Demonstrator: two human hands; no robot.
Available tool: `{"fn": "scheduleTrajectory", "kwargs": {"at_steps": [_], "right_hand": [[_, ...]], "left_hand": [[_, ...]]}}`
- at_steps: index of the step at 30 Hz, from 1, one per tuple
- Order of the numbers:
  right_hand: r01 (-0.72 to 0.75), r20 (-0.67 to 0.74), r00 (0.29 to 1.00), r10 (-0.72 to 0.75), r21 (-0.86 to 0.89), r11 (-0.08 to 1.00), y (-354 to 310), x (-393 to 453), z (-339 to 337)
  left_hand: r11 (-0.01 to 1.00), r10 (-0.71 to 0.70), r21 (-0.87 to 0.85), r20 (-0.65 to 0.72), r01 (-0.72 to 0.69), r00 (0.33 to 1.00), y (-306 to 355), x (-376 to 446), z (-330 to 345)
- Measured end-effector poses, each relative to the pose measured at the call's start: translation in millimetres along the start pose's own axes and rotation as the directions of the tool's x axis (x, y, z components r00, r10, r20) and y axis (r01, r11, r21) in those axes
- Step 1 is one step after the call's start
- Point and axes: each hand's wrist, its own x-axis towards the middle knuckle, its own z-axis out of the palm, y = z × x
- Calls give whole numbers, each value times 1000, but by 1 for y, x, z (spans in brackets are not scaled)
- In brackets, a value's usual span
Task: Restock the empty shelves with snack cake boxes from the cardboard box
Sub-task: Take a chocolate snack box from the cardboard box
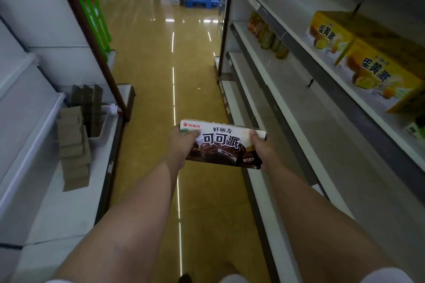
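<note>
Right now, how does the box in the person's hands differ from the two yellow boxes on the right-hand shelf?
The held box has a white top and dark chocolate picture; the yellow boxes are yellow with pale cake pictures. The held box hangs over the aisle, gripped at either end by the left hand and right hand; the yellow boxes rest side by side on the shelf. All are printed snack cake cartons.
</note>
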Motion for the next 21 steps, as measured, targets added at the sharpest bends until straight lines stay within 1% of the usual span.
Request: {"fn": "scheduleTrajectory", "kwargs": {"at_steps": [4, 9, 13, 18, 21], "right_hand": [[103, -113, 989, -100, 24, 994, -36, 24, 12], [145, -209, 970, -128, 66, 987, -86, 90, 15], [153, -267, 956, -123, 94, 984, -136, 140, 11], [207, -371, 911, -181, 33, 978, -190, 187, 8], [242, -426, 879, -216, 8, 970, -220, 208, 7]], "left_hand": [[999, 17, 28, 29, -18, 999, 28, 59, 14], [997, 34, 63, 103, -40, 994, 74, 135, 50], [991, 68, 103, 127, -82, 989, 115, 191, 85], [986, 113, 100, 171, -132, 979, 157, 252, 122], [986, 116, 97, 205, -138, 972, 180, 284, 140]]}}
